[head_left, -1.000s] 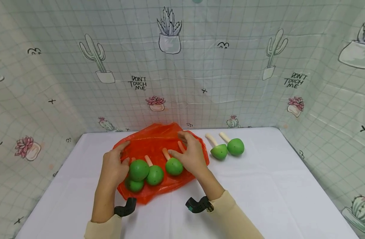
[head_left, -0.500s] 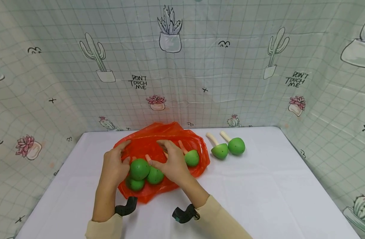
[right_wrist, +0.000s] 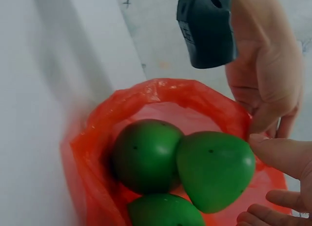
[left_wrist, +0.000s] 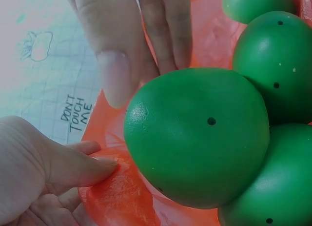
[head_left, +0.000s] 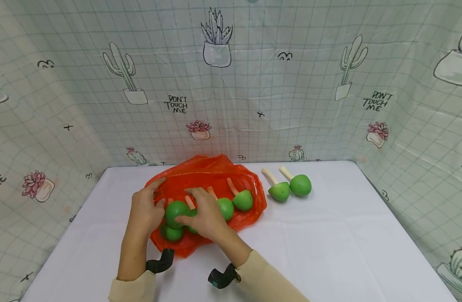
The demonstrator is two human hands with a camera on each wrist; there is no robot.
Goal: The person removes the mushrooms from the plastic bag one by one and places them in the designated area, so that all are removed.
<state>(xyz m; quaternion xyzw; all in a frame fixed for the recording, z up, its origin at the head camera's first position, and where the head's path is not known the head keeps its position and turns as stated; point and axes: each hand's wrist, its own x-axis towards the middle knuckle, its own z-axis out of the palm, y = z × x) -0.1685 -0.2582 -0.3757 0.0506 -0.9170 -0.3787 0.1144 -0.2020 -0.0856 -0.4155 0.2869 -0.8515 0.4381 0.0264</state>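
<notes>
A red plastic bag point(head_left: 202, 178) lies spread on the table, with several green-capped toy mushrooms point(head_left: 177, 214) with pale stems on it. My left hand point(head_left: 145, 212) grips the bag's left edge; in the left wrist view its thumb point(left_wrist: 92, 170) presses on the bunched plastic. My right hand point(head_left: 206, 214) reaches over the middle of the bag, fingers extended and thumb apart, partly hiding one mushroom. The right wrist view has its thumb point(right_wrist: 280, 155) close by a green cap point(right_wrist: 214, 170); whether they touch, I cannot tell.
Two more toy mushrooms point(head_left: 300, 185) lie on the white tablecloth point(head_left: 314, 243) to the right of the bag. A cactus-printed cloth point(head_left: 238, 84) hangs behind the table and at both sides.
My right hand has moved left and slightly nearer me across the bag, uncovering mushrooms on its right side. My left hand stays at the bag's left edge.
</notes>
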